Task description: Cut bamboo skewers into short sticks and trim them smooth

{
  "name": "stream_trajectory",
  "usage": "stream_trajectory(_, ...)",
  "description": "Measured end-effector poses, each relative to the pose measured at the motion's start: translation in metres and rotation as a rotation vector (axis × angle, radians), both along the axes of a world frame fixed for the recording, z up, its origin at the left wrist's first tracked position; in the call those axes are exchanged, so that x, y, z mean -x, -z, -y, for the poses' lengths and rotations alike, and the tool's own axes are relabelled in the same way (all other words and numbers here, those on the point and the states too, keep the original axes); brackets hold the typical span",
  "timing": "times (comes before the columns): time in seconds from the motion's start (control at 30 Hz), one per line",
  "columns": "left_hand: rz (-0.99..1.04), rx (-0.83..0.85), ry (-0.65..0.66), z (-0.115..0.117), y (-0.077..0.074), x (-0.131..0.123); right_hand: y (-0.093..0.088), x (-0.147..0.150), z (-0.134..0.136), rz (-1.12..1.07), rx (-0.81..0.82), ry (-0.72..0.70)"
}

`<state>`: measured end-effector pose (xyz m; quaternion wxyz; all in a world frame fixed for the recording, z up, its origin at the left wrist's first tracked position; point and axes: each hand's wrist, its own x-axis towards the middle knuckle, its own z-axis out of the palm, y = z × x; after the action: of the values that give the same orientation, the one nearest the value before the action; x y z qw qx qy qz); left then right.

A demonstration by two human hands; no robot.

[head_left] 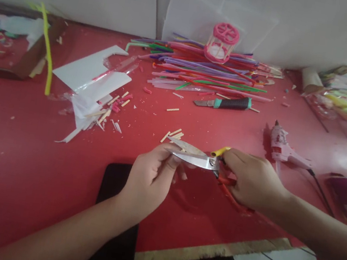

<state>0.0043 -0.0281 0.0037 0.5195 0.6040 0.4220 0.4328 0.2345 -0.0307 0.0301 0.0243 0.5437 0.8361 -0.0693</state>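
Note:
My right hand [252, 182] grips the red and yellow handles of a pair of scissors [194, 156], whose metal blades are parted and point left. My left hand [153, 177] is closed in a pinch right at the blades; what it pinches is hidden by the fingers and too small to name. Both hands hover just above the red table [24, 154], near its front edge. Short cut straw bits [173, 133] lie on the table just beyond the blades.
A pile of coloured straws [202, 71] with a pink straw lantern [222, 41] lies at the back. A utility knife [225, 103], a pink glue gun [284, 149], white paper [92, 71], plastic scraps, a black phone [114, 180] and a box [9, 42] are around.

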Motion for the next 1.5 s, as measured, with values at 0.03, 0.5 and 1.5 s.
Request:
stream_trajectory(0.03,-0.021,-0.011,0.010,-0.001,0.001,0.001,0.001,-0.002,0.000,0.004,-0.057,-0.012)
stream_trajectory(0.5,-0.173,-0.267,0.040,0.000,-0.010,-0.001,-0.018,0.006,0.007,-0.131,-0.069,-0.031)
stream_trajectory(1.5,-0.196,-0.144,-0.122,-0.001,0.001,0.006,-0.020,0.033,-0.045,0.053,0.144,-0.057)
